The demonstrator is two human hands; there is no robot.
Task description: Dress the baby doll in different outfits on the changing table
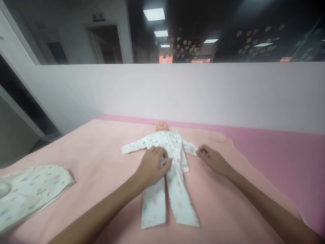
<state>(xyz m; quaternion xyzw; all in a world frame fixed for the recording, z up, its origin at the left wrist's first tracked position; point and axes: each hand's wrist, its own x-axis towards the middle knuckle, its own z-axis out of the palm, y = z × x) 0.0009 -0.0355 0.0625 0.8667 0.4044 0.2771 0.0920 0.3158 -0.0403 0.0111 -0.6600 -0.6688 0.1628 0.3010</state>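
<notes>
A baby doll (161, 126) lies on its back on a pink blanket, its head toward the wall. White printed baby clothes (179, 189) with long sleeves and trouser legs are spread over its body. My left hand (153, 165) is over the middle of the clothes, its fingers curled around what looks like a fold of the front fabric. The fingertips are partly hidden. At the end of the sleeve on the right, my right hand (210, 157) pinches the cuff. The other sleeve lies stretched out to the left, with no hand on it.
The pink blanket (101, 145) covers a surface with a brighter pink area (279, 152) to the right. A white printed cloth item (38, 189) lies at the left. Behind stands a white wall (190, 91) below a dark reflective window (223, 30) with heart stickers.
</notes>
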